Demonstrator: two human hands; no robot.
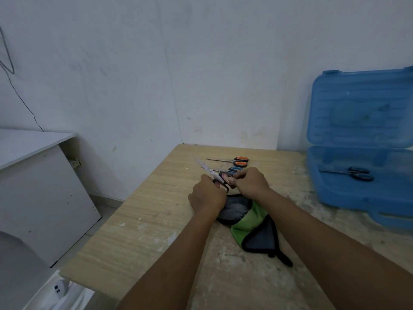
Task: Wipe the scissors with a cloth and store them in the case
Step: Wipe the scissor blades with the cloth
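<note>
Both hands hold one pair of black-handled scissors (211, 173) above the wooden table (156, 211), blades pointing up and to the left. My left hand (206, 195) grips the lower handle loop. My right hand (250, 183) pinches the upper handle loop. A green and grey cloth (252, 224) with black trim lies on the table under my right forearm. Orange-handled scissors (237, 161) and blue-handled scissors (232, 169) lie behind the hands. The open blue plastic case (357, 189) stands at the right with one dark-handled pair of scissors (355, 173) inside.
The table sits in a corner against white walls. A white cabinet (38, 175) stands to the left, below table height. The case lid (362, 108) leans upright against the wall. A thin cable (22, 99) runs down the left wall.
</note>
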